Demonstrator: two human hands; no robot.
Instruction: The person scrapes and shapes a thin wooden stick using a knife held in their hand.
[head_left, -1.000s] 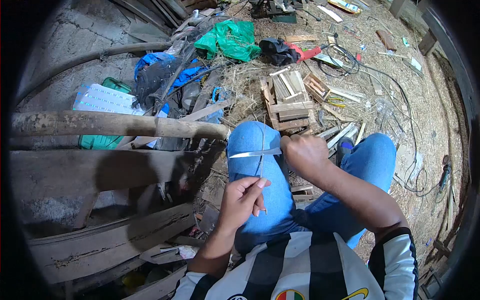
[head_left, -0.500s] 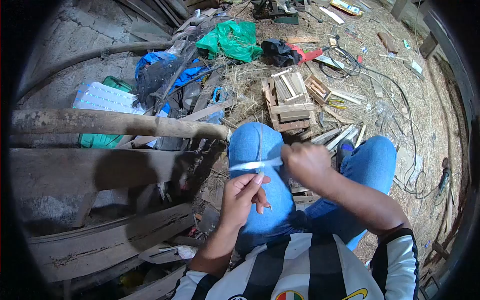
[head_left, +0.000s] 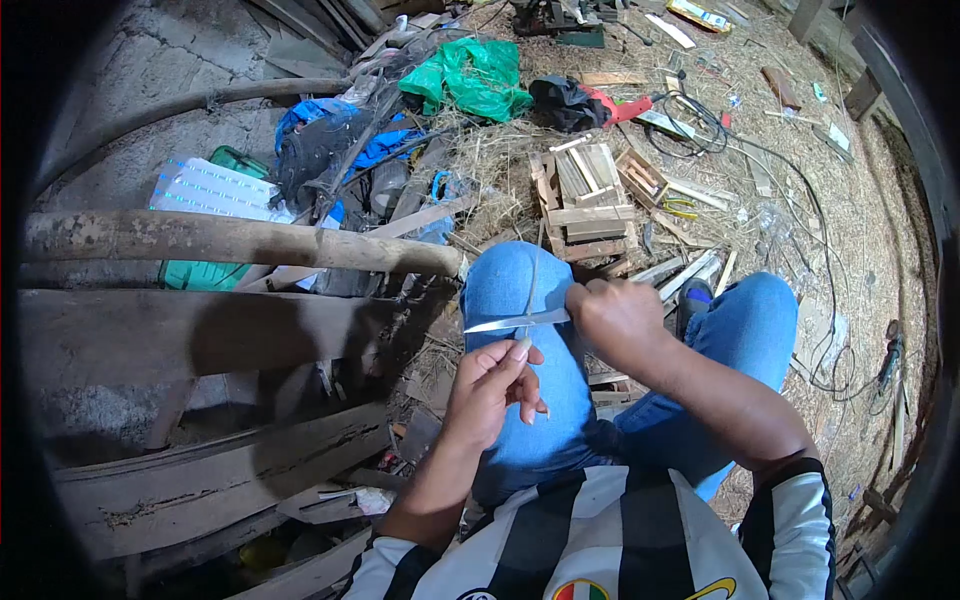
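In my closed right hand (head_left: 618, 318) is a knife (head_left: 505, 324), its handle hidden by the fingers. The blade points left, above my left knee. Just below it, my left hand (head_left: 494, 388) pinches a thin, pale strip (head_left: 533, 276) between thumb and forefinger, the other fingers loosely curled. The strip runs up from the fingertips over the blue jeans (head_left: 510, 275). Blade and strip cross; whether the edge presses into the strip I cannot tell.
A horizontal pole (head_left: 240, 243) and wooden boards (head_left: 180, 335) lie to my left. Ahead are a small slatted wooden piece (head_left: 590, 215), a wooden box (head_left: 640, 178), a red power tool (head_left: 625, 110) with a black cord, and a green plastic bag (head_left: 465, 78). Straw covers the floor.
The knife blade, smeared by motion before, now shows sharply and sits slightly tilted across the strip. My left hand keeps its pinch in nearly the same place. The view has shifted slightly.
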